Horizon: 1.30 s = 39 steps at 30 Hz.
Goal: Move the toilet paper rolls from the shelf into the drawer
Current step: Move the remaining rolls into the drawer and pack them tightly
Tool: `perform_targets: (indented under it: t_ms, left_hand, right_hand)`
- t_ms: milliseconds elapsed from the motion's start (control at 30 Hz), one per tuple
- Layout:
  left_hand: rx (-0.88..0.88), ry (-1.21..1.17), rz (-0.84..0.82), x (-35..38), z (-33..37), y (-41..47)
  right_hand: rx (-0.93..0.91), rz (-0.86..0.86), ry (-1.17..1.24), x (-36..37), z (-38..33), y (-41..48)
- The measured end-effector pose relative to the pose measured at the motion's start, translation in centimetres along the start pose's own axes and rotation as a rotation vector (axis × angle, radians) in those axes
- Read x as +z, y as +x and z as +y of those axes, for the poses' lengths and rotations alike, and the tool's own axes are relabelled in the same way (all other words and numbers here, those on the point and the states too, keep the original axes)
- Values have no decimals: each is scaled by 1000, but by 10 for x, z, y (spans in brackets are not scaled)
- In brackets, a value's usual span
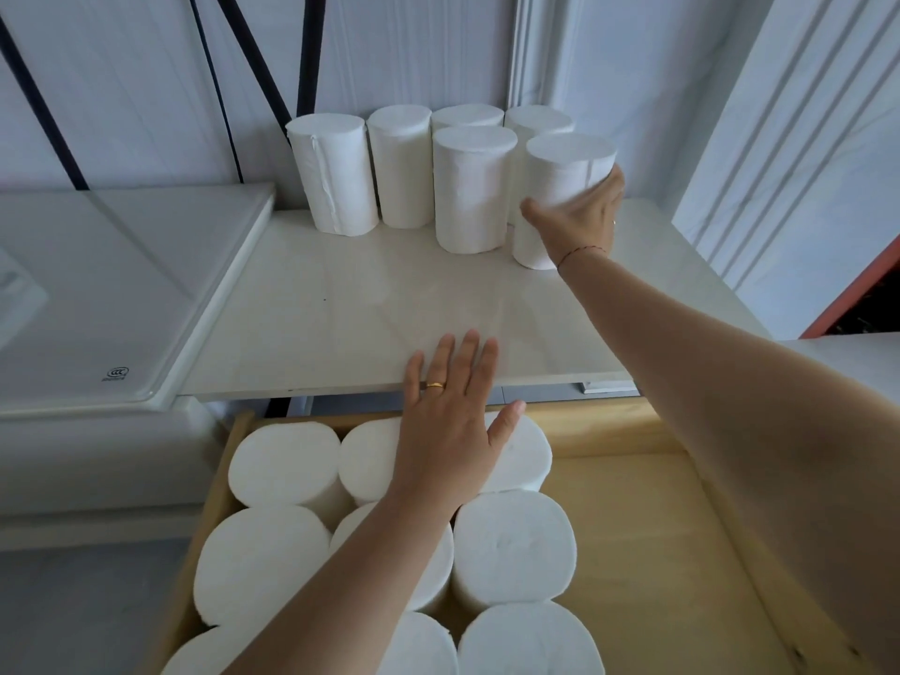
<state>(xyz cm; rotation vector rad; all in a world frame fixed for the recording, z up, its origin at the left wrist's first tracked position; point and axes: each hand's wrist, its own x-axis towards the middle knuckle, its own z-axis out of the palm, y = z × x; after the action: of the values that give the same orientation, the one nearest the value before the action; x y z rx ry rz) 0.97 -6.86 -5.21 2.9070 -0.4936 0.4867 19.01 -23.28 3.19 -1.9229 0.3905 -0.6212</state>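
Several white toilet paper rolls (475, 187) stand upright at the back of a pale shelf (341, 309). My right hand (579, 214) reaches over the shelf and wraps around the front right roll (565, 172), thumb on its left side and fingers on its right. My left hand (450, 416), a gold ring on one finger, hovers flat with fingers apart over the shelf's front edge and the open wooden drawer (657, 528) below. Several rolls (511, 538) stand on end in the drawer's left half.
The drawer's right half shows bare wood. A white glossy appliance top (97, 294) sits left of the shelf. White wall panels with black straps stand behind, and a ribbed white frame (803, 153) rises at the right.
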Motion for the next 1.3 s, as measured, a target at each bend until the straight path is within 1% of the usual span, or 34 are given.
perform_targets:
  t_ms: [200, 267, 467, 567, 700, 800, 900, 1033, 1300]
  left_hand:
    - [-2, -6, 12, 0, 0, -1]
    - [-15, 3, -7, 0, 0, 0]
    - [4, 49, -76, -1, -3, -2]
    - [46, 52, -122, -2, -4, -13]
    - [122, 12, -195, -6, 0, -36]
    - [170, -4, -259, -8, 7, -46]
    - [177, -33, -303, -10, 9, -50]
    - [181, -50, -317, -11, 9, -51]
    - [183, -42, -295, -7, 8, -52]
  right_hand:
    - [-102, -199, 91, -47, 8, -38]
    - [-113, -271, 98, -68, 11, -56]
    - [-137, -413, 119, -133, 23, -113]
    - [-139, -481, 96, -162, 29, -135]
    - [-142, -584, 7, -191, 45, -156]
    - [-149, -623, -96, -198, 62, -169]
    - [-80, -673, -148, -193, 87, -175]
    - [-30, -723, -193, -183, 111, -177]
    - [43, -738, -279, -179, 136, -174]
